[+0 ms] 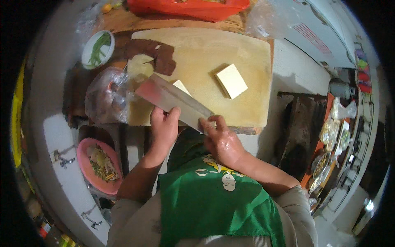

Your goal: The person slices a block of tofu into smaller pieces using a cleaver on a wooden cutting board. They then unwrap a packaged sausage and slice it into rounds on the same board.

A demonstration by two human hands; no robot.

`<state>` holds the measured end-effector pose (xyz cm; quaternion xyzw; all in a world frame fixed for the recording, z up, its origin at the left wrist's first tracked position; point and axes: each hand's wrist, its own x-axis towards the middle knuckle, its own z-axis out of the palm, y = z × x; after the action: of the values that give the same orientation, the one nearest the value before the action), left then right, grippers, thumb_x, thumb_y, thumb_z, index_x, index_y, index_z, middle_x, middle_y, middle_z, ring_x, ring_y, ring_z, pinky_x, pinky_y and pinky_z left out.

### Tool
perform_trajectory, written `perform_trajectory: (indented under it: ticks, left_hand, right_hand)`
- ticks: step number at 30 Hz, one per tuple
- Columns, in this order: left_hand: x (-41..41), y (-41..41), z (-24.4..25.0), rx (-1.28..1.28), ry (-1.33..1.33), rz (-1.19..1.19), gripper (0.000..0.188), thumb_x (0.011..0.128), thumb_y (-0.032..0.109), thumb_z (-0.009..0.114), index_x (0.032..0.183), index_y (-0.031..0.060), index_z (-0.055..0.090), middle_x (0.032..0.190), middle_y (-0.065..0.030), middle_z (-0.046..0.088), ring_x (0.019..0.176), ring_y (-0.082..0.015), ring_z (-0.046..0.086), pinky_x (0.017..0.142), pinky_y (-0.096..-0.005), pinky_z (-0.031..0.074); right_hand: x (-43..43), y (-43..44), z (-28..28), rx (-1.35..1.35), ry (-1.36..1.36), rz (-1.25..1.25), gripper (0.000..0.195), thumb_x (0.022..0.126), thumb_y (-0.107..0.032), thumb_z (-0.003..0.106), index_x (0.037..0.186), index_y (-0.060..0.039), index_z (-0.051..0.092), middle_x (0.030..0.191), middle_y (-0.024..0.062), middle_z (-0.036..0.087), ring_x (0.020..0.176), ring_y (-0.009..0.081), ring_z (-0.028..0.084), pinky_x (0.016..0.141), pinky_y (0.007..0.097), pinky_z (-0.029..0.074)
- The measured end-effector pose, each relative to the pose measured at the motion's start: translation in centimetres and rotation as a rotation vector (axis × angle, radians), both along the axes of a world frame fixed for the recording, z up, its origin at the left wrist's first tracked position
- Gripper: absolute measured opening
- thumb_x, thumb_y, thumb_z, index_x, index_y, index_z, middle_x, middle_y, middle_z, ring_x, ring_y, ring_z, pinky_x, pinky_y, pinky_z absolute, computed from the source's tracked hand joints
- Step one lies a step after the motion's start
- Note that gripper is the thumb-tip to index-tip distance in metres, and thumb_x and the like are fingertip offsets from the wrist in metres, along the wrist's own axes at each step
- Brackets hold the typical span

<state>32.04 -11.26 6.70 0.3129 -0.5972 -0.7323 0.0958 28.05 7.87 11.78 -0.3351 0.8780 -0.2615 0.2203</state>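
Observation:
My right hand point(223, 140) grips the handle end of a broad-bladed cleaver point(172, 100), held slanting over the front left of a cutting board point(197, 40). At the blade's lower edge is my left hand point(163, 128), thumb on the face and other fingers hidden beneath. A pale block of tofu point(232, 81) lies on the board's right half. Another white piece point(182, 87) shows partly behind the blade. Toward the far left lie a dark brown slab of food point(163, 57) and a pale, roundish piece of food point(140, 64).
Left of the board are a white bowl point(98, 49) of green vegetables and a clear plastic bag point(106, 95). A pink basin point(100, 166) of chopped food sits near two taps point(63, 159). A red bag point(188, 9) lies beyond the board; a shelf at right holds several dishes.

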Motion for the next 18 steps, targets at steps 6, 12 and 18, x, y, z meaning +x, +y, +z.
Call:
perform_trajectory:
  ticks: [6,12,18]
  left_hand:
    - [-1.8,5.4,1.9,0.201,0.163,-0.195,0.014,0.096,0.011,0.062,0.104,0.0001,0.060,0.097,-0.0016,0.065,0.091,-0.0094,0.060,0.080,-0.0244,0.049]
    - [-5.7,7.3,-4.4,0.375,0.126,-0.445,0.024,0.101,0.020,0.055,0.113,0.0000,0.057,0.109,-0.0068,0.063,0.100,-0.0146,0.061,0.089,-0.0343,0.052]
    - [-9.1,10.2,-7.5,0.283,-0.127,-0.270,0.045,0.097,0.020,0.055,0.138,0.0038,0.045,0.133,-0.0087,0.054,0.120,-0.0175,0.051,0.103,-0.0369,0.040]
  right_hand:
    - [-3.4,4.9,1.6,0.262,0.148,-0.165,0.044,0.079,-0.005,0.065,0.123,-0.0073,0.061,0.108,0.0165,0.059,0.079,0.0384,0.067,0.068,0.0470,0.056]
    - [-3.8,9.9,0.1,-0.086,0.146,-0.376,0.013,0.090,0.000,0.061,0.101,0.0029,0.067,0.094,0.0183,0.061,0.073,0.0354,0.062,0.064,0.0379,0.051]
    - [-6.3,11.7,-0.3,0.027,0.054,-0.450,0.013,0.090,-0.005,0.060,0.099,0.0034,0.065,0.096,0.0197,0.061,0.079,0.0414,0.063,0.070,0.0427,0.052]
